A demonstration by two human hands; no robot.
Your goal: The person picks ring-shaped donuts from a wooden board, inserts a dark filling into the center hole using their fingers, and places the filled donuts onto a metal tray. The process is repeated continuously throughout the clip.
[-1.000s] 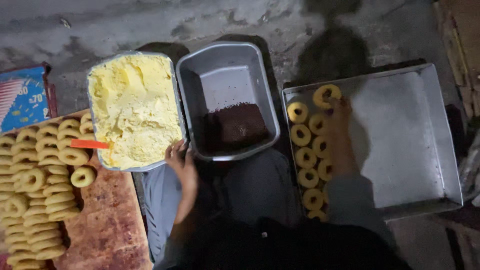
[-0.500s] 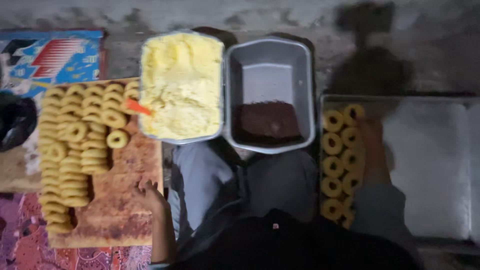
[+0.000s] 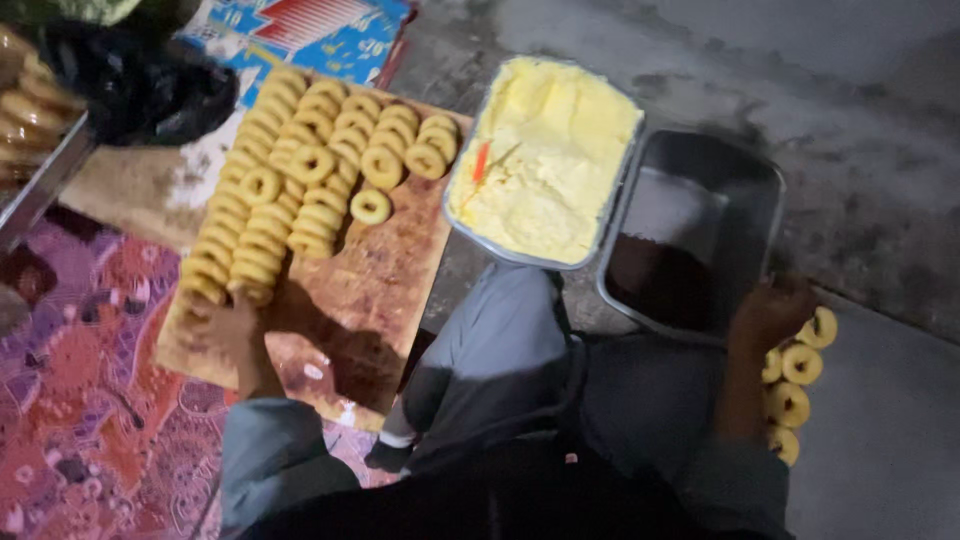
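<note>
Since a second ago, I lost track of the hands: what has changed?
The left hand left the yellow dough tray and moved over to the near end of the ring rows on the wooden board. The right hand stayed at the rings on the metal tray. The dark-filled tray is unchanged.

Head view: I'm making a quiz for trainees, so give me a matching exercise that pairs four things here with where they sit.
Things:
1. Yellow dough pan
2. Dark filling pan
3. Left hand
4. Right hand

Places:
A. near corner of the wooden board, by the stacked rings
B. between the board and the grey pan
C. beside the rings on the metal tray
D. right of the yellow dough

Pairs: 1-B, 2-D, 3-A, 4-C
</note>
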